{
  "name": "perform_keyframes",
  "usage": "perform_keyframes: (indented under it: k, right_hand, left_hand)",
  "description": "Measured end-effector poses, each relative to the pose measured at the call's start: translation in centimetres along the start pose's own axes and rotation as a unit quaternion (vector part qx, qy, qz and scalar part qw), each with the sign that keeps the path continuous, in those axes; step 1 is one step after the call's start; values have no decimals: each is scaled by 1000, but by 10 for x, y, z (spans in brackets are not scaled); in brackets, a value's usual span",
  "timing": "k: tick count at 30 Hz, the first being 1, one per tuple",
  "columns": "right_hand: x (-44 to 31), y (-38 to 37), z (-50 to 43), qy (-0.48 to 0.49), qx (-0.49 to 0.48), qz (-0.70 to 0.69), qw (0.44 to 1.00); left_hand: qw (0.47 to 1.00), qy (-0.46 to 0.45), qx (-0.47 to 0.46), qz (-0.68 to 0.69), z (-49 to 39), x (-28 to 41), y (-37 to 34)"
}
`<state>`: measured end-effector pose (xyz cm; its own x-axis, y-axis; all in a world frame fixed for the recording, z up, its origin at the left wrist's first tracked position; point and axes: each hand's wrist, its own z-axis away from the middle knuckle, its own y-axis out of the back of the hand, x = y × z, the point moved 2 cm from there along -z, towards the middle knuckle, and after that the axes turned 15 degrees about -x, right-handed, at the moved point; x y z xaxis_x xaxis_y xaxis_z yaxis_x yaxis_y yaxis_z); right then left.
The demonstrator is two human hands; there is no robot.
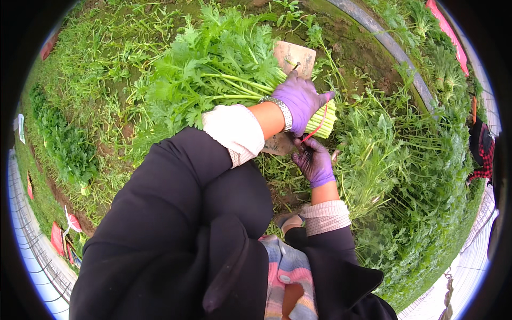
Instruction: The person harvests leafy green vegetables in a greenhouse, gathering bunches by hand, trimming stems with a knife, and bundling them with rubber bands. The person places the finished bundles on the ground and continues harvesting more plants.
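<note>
A bundle of leafy green stalks lies before me, leaves to the left and cut pale ends to the right. My left hand, in a purple glove with a metal watch at the wrist, grips the bundle from above near the cut ends. A red band runs over the stalks close to those ends. My right hand, also purple-gloved, pinches the band's lower end just below the bundle. Under the bundle is a flat board with a nail sticking up; the bundle and my left hand hide its middle.
Dense uncut greens grow at the right. A grey hose or pipe curves over the soil at the upper right. More cut greens lie in a pile at the left. A red bag is at the lower left.
</note>
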<state>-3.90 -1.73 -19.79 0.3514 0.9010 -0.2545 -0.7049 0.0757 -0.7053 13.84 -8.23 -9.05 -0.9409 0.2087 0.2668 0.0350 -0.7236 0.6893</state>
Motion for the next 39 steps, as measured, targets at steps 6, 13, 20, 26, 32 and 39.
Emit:
perform_keyframes:
  k: [6, 13, 20, 26, 32, 39]
  right_hand:
    - [-6, -56, 56, 134, 30, 173, 975]
    - [-58, -116, 60, 201, -9, 452, 869]
    - [-128, -85, -41, 86, 169, -33, 981]
    - [-133, -71, -67, 60, 184, 4, 981]
    - [-116, -109, -71, 40, -27, 297, 953]
    - [-34, -108, 22, 210, 73, 590, 777]
  left_hand:
    - [1000, 11, 25, -8, 2, 0, -4]
    - [999, -31, 24, -12, -18, 11, -25]
    - [995, -27, 92, 14, -12, 9, -27]
    - [997, -10, -33, -66, 11, -16, -6]
    - [997, -21, 21, -71, 16, -16, -13]
    - [999, -42, 19, -15, 12, -23, -16]
